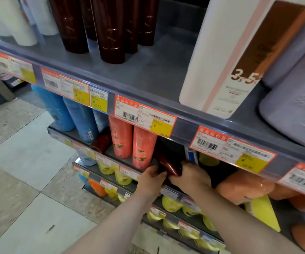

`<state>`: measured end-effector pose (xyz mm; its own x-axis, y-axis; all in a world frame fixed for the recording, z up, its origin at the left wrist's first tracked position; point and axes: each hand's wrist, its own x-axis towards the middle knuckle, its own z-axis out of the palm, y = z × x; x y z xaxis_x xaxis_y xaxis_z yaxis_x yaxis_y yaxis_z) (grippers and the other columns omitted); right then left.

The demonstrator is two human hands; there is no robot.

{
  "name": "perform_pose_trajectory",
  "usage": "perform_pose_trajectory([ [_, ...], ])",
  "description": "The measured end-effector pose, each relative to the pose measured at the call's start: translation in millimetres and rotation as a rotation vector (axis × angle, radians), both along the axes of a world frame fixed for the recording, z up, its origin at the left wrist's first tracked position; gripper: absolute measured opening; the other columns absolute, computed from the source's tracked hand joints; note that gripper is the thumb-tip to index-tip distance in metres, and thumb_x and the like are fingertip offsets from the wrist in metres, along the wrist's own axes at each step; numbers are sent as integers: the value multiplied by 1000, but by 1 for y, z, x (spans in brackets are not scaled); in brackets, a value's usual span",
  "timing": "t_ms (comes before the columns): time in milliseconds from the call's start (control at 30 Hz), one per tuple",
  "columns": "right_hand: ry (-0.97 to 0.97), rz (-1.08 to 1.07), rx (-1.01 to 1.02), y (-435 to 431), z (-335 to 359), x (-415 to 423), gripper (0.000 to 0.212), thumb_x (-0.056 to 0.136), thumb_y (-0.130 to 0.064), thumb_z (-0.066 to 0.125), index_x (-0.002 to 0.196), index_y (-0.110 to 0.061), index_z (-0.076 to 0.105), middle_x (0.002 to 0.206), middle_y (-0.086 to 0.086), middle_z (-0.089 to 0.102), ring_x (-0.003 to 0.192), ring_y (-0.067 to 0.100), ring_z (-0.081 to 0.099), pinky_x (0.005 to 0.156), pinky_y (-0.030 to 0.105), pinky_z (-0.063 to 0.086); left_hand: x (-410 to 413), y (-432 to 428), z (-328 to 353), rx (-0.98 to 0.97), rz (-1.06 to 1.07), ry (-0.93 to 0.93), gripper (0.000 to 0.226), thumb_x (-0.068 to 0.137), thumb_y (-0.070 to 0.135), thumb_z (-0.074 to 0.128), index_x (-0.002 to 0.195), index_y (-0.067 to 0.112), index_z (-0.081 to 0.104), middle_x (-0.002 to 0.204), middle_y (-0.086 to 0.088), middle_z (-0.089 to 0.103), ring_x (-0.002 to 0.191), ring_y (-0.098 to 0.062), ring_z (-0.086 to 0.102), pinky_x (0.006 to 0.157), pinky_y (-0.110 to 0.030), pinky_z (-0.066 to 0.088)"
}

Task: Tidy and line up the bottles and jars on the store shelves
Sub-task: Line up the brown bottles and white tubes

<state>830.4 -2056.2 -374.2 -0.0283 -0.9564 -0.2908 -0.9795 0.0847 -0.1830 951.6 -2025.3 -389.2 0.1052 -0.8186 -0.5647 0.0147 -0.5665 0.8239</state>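
Note:
A dark red bottle leans at the front of the second shelf, right of two upright pink-orange bottles. My left hand grips its lower end from the left and my right hand holds it from the right. Another dark red bottle lies tipped over between the blue bottles and the pink-orange ones. On the top shelf stand several dark brown bottles.
The top shelf also carries a tall white bottle, lilac bottles and white ones. Price tags line the shelf rail. Peach-coloured bottles lie at the right. Lower shelves hold yellow jars. Tiled floor is at the left.

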Motion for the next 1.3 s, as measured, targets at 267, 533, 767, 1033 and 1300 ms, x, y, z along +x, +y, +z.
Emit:
perform_pose_trajectory([
  [267,-396,-275,128,70,30,-29,32,71,-53,61,92,-29,63,84,-8,68,83,13,63,59,20,43,-21,30,25,130,-46,232,33,88,37,59,113,16,57,100,-3,67,77,-20,65,58,-27,48],
  [533,-584,-349,79,149,70,-32,33,59,-58,67,88,-43,61,86,-17,66,85,0,61,67,14,44,-13,79,67,102,-86,517,31,87,14,60,117,8,54,92,-15,66,78,-29,63,66,-33,46],
  [767,-635,-206,-29,181,119,-13,45,49,-68,59,88,-51,46,94,-24,59,83,-8,55,65,7,37,8,119,112,-63,-36,517,40,85,12,60,123,14,48,100,-18,69,83,-29,67,59,-35,54],
  [1033,-728,65,-87,173,184,22,52,44,-77,58,87,-49,49,95,-21,60,87,-5,57,80,24,51,51,134,174,-313,115,493,52,70,23,68,120,14,54,109,-20,66,89,-32,68,66,-41,59],
  [1300,-784,309,-138,164,228,51,49,44,-82,56,85,-56,47,98,-25,54,87,-8,55,75,15,45,80,159,224,-577,249,382,36,78,18,63,113,18,57,87,-6,73,70,-21,70,49,-28,53],
])
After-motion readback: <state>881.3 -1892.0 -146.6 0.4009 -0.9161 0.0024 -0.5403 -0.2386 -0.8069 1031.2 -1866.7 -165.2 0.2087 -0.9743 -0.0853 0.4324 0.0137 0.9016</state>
